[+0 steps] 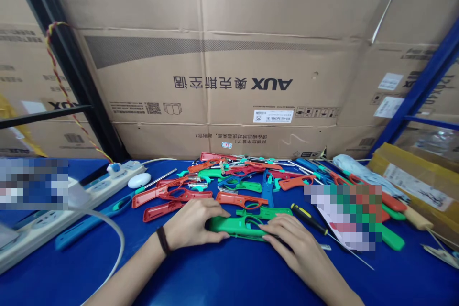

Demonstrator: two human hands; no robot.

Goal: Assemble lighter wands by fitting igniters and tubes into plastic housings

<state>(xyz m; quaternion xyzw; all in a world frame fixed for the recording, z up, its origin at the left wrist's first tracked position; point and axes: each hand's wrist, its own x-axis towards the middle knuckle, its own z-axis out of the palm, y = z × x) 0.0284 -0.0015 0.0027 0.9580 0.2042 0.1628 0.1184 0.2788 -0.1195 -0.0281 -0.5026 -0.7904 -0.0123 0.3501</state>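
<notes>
Both of my hands are on a green lighter casing (233,225) held low over the blue table. My left hand (193,222) grips its left end between thumb and fingers. At the other end, by the trigger loop, the fingers of my right hand (290,236) close on the casing. Just behind it lies another green casing half (274,212). An orange casing half (244,201) and red casing halves (158,196) rest farther back and to the left. To the right of my right hand is a black and yellow screwdriver (308,217).
A white power strip (96,189) with a cable runs along the left. Loose lighter parts and metal tubes pile up at the back, before a cardboard wall (229,57). At right stand finished-looking lighters (392,236) and a yellow-taped box (416,177). A blue lighter (93,222) lies left.
</notes>
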